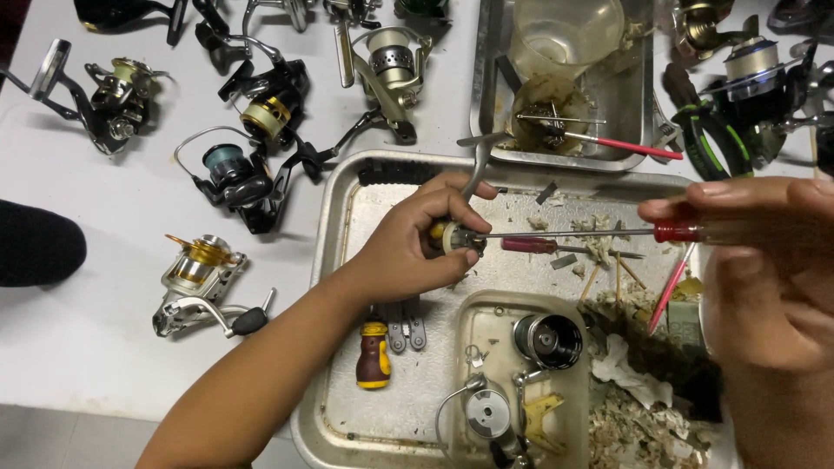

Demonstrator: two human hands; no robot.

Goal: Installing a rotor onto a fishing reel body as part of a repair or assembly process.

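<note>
While a small reel part (453,236) is clasped in the left hand (408,243), a red-handled screwdriver (608,232) is pinched by the right hand (764,260); the part is judged rigid, light, greasy, best gripped around its body.

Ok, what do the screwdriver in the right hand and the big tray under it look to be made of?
Screwdriver: thin grey shaft with a metallic sheen, likely steel; the handle at the right hand looks like glossy translucent red plastic. Tray: dull silver with soft reflections along its rolled rim, probably stainless steel or aluminium; its floor is smeared with grime. The left hand holds a small reel part.
</note>
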